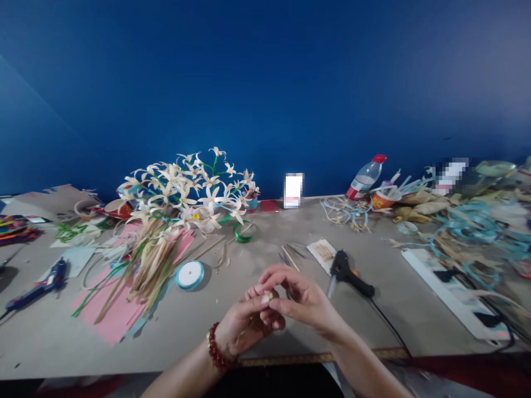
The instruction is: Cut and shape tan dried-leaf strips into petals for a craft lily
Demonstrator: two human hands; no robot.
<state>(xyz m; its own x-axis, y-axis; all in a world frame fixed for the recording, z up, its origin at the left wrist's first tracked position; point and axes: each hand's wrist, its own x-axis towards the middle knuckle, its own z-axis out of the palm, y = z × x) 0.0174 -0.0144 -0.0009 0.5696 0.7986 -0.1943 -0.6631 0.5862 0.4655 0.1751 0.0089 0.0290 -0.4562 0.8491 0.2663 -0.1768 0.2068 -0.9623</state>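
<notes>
My left hand (249,318), with a red bead bracelet at the wrist, is closed in a pinch near the table's front edge. Between its thumb and fingers sits a small pale yellow-green piece (270,297), too tiny to name. From the other side my right hand (305,301) meets it, thumb and fingertips curled against the same piece. Just behind the right hand lie thin sticks (290,257) and scissor-like metal tools, partly hidden. To its right a black hot glue gun (348,276) rests against a white card (321,253) bearing brownish strips.
White husk flowers (207,182) on green stems stand back left, above husk strips (155,265) on pink paper (112,309). A ribbon spool (189,275) lies nearby. A blue glue gun (41,288) is far left; a bottle (365,177), power strip (440,293) and tangled blue ribbon (473,224) occupy the right.
</notes>
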